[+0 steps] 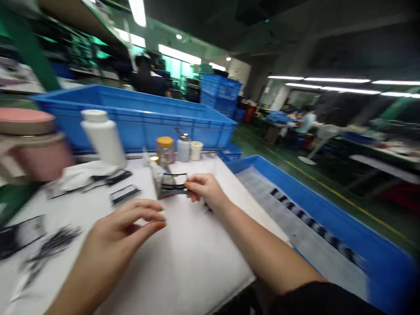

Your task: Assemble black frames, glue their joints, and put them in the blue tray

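My right hand (205,190) reaches across the white table (183,262) and pinches a small dark frame-shaped part (173,184) at its right end. My left hand (126,229) hovers nearer to me over the table, fingers and thumb drawn together in a loose pinch; what is between them, if anything, is blurred. A small bottle with a gold cap (156,170) stands just left of the dark part.
A white bottle (103,136), an orange-lidded jar (165,150) and two small containers stand at the table's back. Dark flat parts (124,194) and thin black pieces (54,243) lie at left. Blue bins (138,116) sit behind and at right (328,218). People work far behind.
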Demonstrator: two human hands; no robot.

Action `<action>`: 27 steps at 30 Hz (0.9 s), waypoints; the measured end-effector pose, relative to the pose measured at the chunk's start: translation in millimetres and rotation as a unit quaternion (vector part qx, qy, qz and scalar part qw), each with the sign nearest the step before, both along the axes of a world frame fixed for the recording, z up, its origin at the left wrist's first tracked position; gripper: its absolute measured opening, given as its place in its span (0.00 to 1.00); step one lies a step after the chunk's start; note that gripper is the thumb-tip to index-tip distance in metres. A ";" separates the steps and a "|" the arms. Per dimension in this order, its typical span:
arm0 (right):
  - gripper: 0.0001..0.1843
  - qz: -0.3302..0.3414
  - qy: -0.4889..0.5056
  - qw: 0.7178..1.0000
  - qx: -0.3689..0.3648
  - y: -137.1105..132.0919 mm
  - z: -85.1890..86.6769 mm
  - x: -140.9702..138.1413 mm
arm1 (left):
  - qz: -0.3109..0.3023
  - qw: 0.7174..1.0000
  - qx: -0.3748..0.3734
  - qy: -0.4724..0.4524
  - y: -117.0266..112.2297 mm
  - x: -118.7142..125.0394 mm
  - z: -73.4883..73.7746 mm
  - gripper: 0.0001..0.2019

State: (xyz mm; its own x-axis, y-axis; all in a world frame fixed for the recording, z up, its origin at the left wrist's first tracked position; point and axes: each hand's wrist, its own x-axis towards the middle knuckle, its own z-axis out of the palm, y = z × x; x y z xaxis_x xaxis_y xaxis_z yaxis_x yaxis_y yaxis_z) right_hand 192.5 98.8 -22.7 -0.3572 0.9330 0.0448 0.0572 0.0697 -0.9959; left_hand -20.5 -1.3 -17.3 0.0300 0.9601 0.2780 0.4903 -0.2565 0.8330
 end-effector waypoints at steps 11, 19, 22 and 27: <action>0.13 0.061 -0.017 0.998 -0.030 -12.2 -5.0 -7.6 | -0.008 0.991 -0.048 -0.127 1.0 5.5 4.6 0.09; 0.14 0.111 -0.030 0.992 -0.044 -24.1 -1.3 -15.3 | 0.038 0.981 -0.084 -0.173 4.7 2.6 8.4 0.05; 0.13 0.112 -0.027 0.993 -0.040 -26.0 -0.7 -16.1 | 0.034 0.985 -0.087 -0.143 5.4 2.9 7.7 0.02; 0.13 0.112 -0.026 0.993 -0.022 -26.0 -1.0 -15.4 | -0.003 0.991 -0.058 -0.118 3.4 5.4 3.2 0.08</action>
State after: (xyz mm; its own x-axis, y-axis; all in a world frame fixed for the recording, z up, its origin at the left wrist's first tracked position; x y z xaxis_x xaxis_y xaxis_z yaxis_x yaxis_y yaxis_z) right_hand 177.2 72.8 -23.7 -0.5561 0.8309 -0.0180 0.0973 0.0436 -0.9943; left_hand -15.1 2.1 -14.1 -0.0176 0.9860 0.1657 0.2772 -0.1544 0.9483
